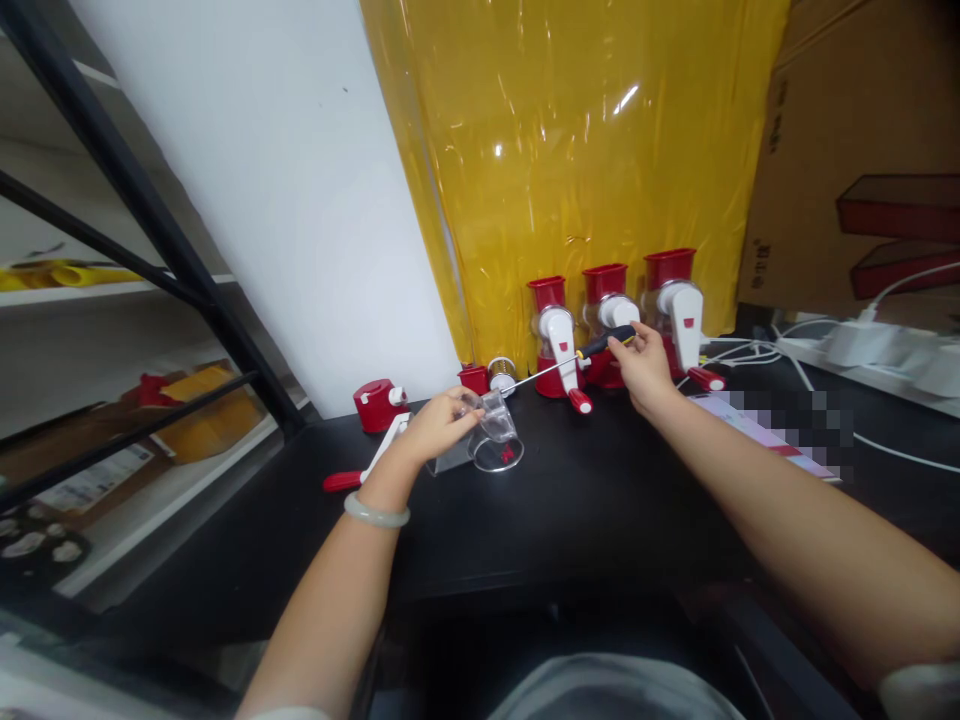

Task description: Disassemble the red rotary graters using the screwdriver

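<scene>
On a black tabletop (555,530), three red-and-white crank machines (606,283) stand in a row toward the back. The left hand (441,425) pinches a clear plastic housing (501,425), which sits between the two hands, right at the left fingertips. The right hand (643,368) grips a screwdriver (600,345) (black handle, thin shaft), its tip by the housing's upper edge.

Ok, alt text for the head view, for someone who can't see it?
A right-hand grip holds a screwdriver, its shaft pointing at a clear plastic part in the left-hand grip, over a black table. Three red-and-white crank machines stand behind.
</scene>
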Demonstrator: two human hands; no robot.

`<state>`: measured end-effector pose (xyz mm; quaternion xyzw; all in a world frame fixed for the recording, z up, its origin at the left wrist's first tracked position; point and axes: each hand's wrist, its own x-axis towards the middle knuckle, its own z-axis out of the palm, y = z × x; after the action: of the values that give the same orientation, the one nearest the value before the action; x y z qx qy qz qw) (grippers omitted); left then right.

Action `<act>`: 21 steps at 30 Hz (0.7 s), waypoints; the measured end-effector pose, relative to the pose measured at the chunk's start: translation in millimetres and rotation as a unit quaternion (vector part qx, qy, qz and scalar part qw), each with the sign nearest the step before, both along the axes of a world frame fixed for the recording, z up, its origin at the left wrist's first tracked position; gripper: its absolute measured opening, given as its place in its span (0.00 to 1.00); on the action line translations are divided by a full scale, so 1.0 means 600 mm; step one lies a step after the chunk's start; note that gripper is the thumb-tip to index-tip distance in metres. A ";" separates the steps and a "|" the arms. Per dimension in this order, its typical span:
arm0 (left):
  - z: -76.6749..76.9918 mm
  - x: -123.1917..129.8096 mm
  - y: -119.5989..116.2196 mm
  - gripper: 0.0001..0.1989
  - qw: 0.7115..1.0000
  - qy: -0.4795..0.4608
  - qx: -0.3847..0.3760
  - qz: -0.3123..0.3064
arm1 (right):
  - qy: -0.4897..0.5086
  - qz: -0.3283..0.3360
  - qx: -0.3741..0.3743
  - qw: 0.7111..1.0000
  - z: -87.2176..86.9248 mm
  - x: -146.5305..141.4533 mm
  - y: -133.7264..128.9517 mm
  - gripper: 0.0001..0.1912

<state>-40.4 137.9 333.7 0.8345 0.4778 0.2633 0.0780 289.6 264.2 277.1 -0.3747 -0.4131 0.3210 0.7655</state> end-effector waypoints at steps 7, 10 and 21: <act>-0.002 -0.001 0.001 0.21 1.000 -0.004 0.002 -0.009 | -0.004 0.033 -0.007 0.999 0.004 0.002 -0.007 0.23; 0.000 -0.001 0.001 0.21 1.000 -0.002 0.002 -0.011 | 0.008 0.031 -0.013 0.999 0.004 -0.002 -0.007 0.24; 0.000 0.001 0.000 0.20 1.000 -0.005 -0.003 -0.008 | -0.005 -0.005 0.003 1.000 -0.001 -0.004 -0.004 0.25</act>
<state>-39.9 137.6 333.8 0.8368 0.4714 0.2652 0.0845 287.0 261.7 276.7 -0.3761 -0.4160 0.3139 0.7661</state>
